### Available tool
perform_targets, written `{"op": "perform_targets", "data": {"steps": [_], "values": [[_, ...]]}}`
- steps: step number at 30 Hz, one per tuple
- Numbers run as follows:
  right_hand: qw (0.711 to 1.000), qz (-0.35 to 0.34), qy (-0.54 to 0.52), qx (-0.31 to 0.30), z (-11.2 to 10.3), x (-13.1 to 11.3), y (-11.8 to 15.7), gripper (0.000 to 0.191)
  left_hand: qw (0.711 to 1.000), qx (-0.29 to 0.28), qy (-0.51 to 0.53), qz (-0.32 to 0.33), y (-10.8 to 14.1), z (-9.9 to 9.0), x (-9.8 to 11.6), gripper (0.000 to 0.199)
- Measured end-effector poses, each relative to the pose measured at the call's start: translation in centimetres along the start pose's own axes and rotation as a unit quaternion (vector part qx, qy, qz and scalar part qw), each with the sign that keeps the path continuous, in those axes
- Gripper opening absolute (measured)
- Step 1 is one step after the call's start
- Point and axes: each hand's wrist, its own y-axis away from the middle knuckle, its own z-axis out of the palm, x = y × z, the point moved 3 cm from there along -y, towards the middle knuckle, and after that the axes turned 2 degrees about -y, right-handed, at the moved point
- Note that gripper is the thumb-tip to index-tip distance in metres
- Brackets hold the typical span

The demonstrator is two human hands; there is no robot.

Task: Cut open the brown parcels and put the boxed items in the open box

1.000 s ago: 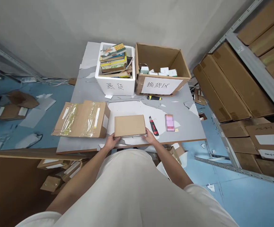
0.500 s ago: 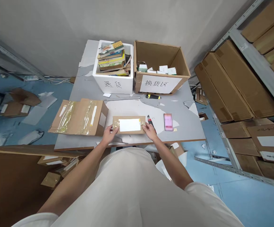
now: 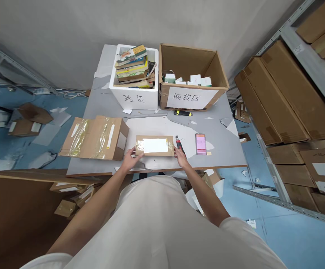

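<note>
Head view:

- The grey surface [image 3: 224, 153], torn white in patches, spreads beneath and beyond both hands; a bare grey wall [image 3: 67, 33] rises past its far edge, and blue floor [image 3: 305, 239] shows to either side.
- Well right of the right hand, a metal rack [image 3: 310, 71] bears brown cartons [image 3: 280, 93].
- The small carton [image 3: 154, 145] lies between the two hands: the left hand [image 3: 130, 159] pinches its left end, thumb on the near face, and the right hand [image 3: 181, 157] grips its right end with bent fingers.
- One second ago the small carton showed a plain brown face; now a taped face with a white label is turned toward the person.
- The red-and-black cutter [image 3: 179, 142] lay uncovered then; now the right hand hides its near end.
- Just left of and beyond the left hand sits a large taped carton [image 3: 95, 138], crowding that side.
- Right of the right hand lies a pink-screened phone [image 3: 201, 144].
- Beyond both hands stand a white foam box [image 3: 151, 99] of stacked books [image 3: 133, 67] and an open cardboard box [image 3: 164, 97] with small white boxes [image 3: 195, 79]; a yellow-and-black knife [image 3: 182, 113] lies before the latter.
</note>
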Motion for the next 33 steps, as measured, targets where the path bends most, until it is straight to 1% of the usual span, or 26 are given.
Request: {"op": "perform_targets", "data": {"steps": [2,4,6,9,11,13,16,18,21,23,28,33], "values": [[0.999,0.025,-0.034,0.001,-0.2,1.1,0.1,0.053,1.0,-0.022,0.015,-0.001,0.2,0.2,-1.0,0.081],[0.999,0.033,-0.035,-0.001,-0.2,1.8,0.0,0.063,0.999,-0.038,0.02,-0.009,0.1,0.5,-2.0,0.082],[0.999,0.032,-0.023,-0.013,0.1,2.1,-0.1,0.073,0.998,-0.048,0.035,-0.026,-0.1,0.9,-2.7,0.078],[0.999,0.028,-0.02,-0.041,0.8,2.0,-0.5,0.077,0.994,-0.056,0.081,-0.04,-0.5,1.6,-3.1,0.069],[0.998,0.01,-0.029,-0.055,1.1,1.5,-0.8,0.074,0.992,-0.055,0.106,-0.039,-0.6,1.7,-2.9,0.066],[0.998,-0.014,-0.025,-0.061,1.1,0.9,-0.8,0.066,0.993,-0.041,0.108,-0.032,-0.6,1.4,-2.5,0.064],[0.997,-0.05,0.015,-0.056,0.7,-0.1,-0.8,0.052,0.997,-0.01,0.073,-0.01,-0.4,0.5,-1.9,0.06],[0.996,-0.064,0.05,-0.037,0.4,-0.8,-1.0,0.047,0.999,0.007,0.037,0.002,-0.4,0.1,-1.6,0.058],[0.993,-0.043,0.107,-0.013,0.4,-1.3,-1.7,0.044,1.0,0.026,-0.007,-0.003,-0.8,0.0,-1.5,0.056],[0.992,-0.023,0.125,-0.011,0.7,-1.3,-2.3,0.044,0.999,0.029,-0.021,-0.011,-1.3,0.3,-1.5,0.053],[0.994,-0.002,0.111,-0.017,1.0,-0.6,-3.2,0.042,0.999,0.018,-0.023,-0.014,-1.9,0.6,-1.8,0.047],[0.996,0.021,0.086,-0.005,0.2,1.2,-2.0,0.041,0.999,0.033,0.006,-0.031,-1.0,0.2,-3.5,0.045]]}}
